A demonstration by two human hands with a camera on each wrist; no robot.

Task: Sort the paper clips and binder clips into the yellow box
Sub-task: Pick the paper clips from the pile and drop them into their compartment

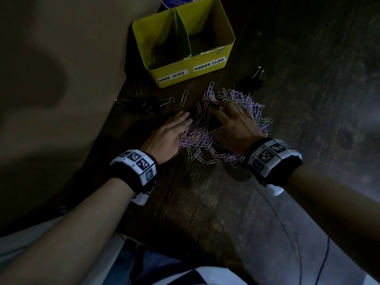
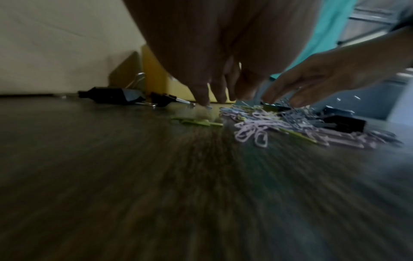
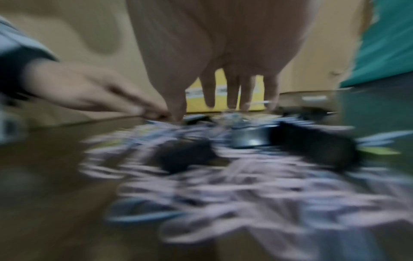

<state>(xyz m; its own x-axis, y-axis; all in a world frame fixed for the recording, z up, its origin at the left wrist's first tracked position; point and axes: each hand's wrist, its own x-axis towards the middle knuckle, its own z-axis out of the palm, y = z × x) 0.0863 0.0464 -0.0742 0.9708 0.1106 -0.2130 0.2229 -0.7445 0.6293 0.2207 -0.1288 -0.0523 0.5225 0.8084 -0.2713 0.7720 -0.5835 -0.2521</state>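
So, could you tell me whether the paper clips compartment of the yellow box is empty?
Not empty: the head view shows a dim heap of clips in the paper clips compartment of the yellow box.

A dim room, with light falling weakly from above. A dark wood-grain bench [image 1: 197, 202] is filling the middle of the head view, its grain running away from the viewer. A plain beige wall [image 1: 51, 79] is standing along the bench's left edge, with soft shadows lying across it. To the right, a grey mottled floor [image 1: 339, 99] is showing beyond the bench. In the left wrist view a teal panel [image 2: 324, 31] is rising at the far right, with a pale framed surface [image 2: 366, 23] beside it, too blurred to identify.
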